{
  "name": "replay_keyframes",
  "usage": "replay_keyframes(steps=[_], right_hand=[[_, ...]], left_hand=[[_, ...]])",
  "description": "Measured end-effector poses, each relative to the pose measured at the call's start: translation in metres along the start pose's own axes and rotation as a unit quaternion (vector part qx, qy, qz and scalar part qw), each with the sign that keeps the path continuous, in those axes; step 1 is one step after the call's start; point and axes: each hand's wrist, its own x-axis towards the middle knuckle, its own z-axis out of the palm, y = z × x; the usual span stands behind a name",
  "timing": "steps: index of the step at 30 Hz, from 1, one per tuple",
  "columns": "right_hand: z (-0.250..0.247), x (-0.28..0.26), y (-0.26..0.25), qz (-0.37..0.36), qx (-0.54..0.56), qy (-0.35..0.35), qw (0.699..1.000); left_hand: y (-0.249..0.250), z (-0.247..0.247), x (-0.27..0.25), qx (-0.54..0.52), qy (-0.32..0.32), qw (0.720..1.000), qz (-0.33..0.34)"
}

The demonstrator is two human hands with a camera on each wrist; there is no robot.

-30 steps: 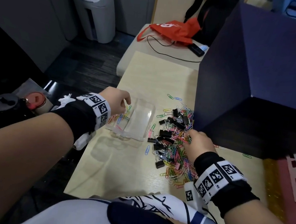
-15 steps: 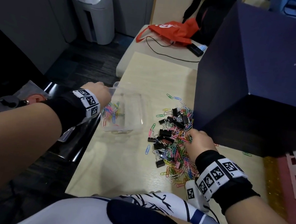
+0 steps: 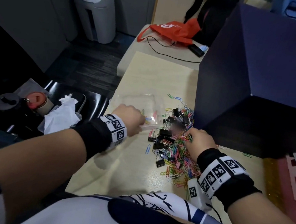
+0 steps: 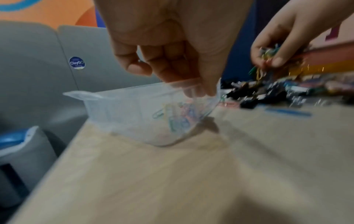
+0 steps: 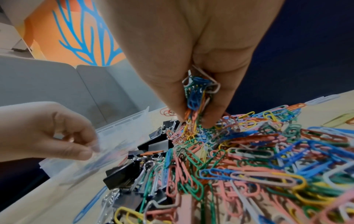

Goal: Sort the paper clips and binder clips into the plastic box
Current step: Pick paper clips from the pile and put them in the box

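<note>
A clear plastic box (image 3: pixel 135 99) (image 4: pixel 122 109) sits on the pale table, a few coloured paper clips (image 4: pixel 176 116) inside. My left hand (image 3: pixel 130 117) (image 4: pixel 172 72) (image 5: pixel 63 136) pinches its near right rim. Just right of it lies a heap of coloured paper clips (image 3: pixel 179 158) (image 5: pixel 268 151) mixed with black binder clips (image 3: pixel 164 137) (image 5: pixel 122 174). My right hand (image 3: pixel 200 142) (image 5: pixel 193 119) (image 4: pixel 268 60) is over the heap's top and pinches a bunch of paper clips (image 5: pixel 197 94).
A large dark blue box (image 3: pixel 256 68) stands hard against the heap on the right. The table's left edge (image 3: pixel 106 126) drops to a black chair holding crumpled tissue (image 3: pixel 62 114). A red bag (image 3: pixel 173 31) and a cable lie on the far bench.
The left hand has brought the box from the table's left edge rightward, up against the heap. The right hand stays in the heap, holding clips.
</note>
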Motion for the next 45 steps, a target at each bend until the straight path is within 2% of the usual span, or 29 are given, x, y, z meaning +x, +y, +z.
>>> replay_keyframes(steps=[3, 5, 8, 10, 13, 16, 19, 21, 24, 27, 29, 33, 36, 40, 45], right_hand=[[-0.008, 0.000, -0.010, -0.036, 0.002, 0.001, 0.999], [-0.014, 0.002, -0.024, -0.076, -0.001, 0.001, 0.997], [-0.019, 0.008, -0.052, -0.150, -0.003, 0.001, 0.989], [-0.020, 0.015, -0.073, -0.200, -0.013, -0.005, 0.980], [-0.017, 0.024, -0.100, -0.254, -0.039, -0.011, 0.966], [-0.012, 0.035, -0.114, -0.264, -0.067, -0.025, 0.962], [-0.014, 0.040, -0.117, -0.262, -0.098, -0.081, 0.957], [-0.020, 0.037, -0.112, -0.261, -0.095, -0.088, 0.957], [-0.029, 0.024, -0.088, -0.227, -0.037, -0.054, 0.972], [-0.030, 0.008, -0.045, -0.159, -0.010, -0.045, 0.986], [-0.028, -0.004, -0.013, -0.082, -0.021, -0.077, 0.993], [-0.018, -0.021, 0.039, 0.059, -0.073, -0.111, 0.989], [-0.007, -0.036, 0.063, 0.139, -0.093, -0.150, 0.974], [0.020, -0.052, 0.079, 0.162, -0.052, -0.164, 0.972], [0.035, -0.045, 0.071, 0.130, 0.065, -0.090, 0.985]], left_hand=[[-0.003, -0.005, 0.001, -0.095, 0.066, 0.993, -0.026], [-0.018, -0.010, 0.000, -0.113, 0.100, 0.986, -0.069], [-0.040, -0.013, -0.001, -0.066, 0.060, 0.987, -0.134], [-0.046, -0.009, -0.001, -0.049, 0.026, 0.987, -0.150], [-0.046, -0.002, 0.001, -0.055, 0.012, 0.985, -0.164], [-0.043, 0.002, 0.002, -0.061, 0.014, 0.982, -0.176], [-0.042, 0.004, 0.003, -0.073, 0.013, 0.980, -0.183], [-0.040, 0.001, 0.001, -0.072, 0.014, 0.980, -0.185], [-0.032, -0.007, -0.003, -0.072, 0.045, 0.981, -0.174], [-0.009, -0.017, -0.004, -0.082, 0.089, 0.985, -0.122], [0.017, -0.022, -0.002, -0.084, 0.097, 0.990, -0.051], [0.080, -0.023, 0.006, -0.048, 0.063, 0.990, 0.113], [0.121, -0.014, 0.011, -0.040, 0.043, 0.981, 0.184], [0.152, 0.003, 0.019, 0.008, 0.005, 0.979, 0.203], [0.163, 0.004, 0.031, -0.016, -0.027, 0.989, 0.143]])
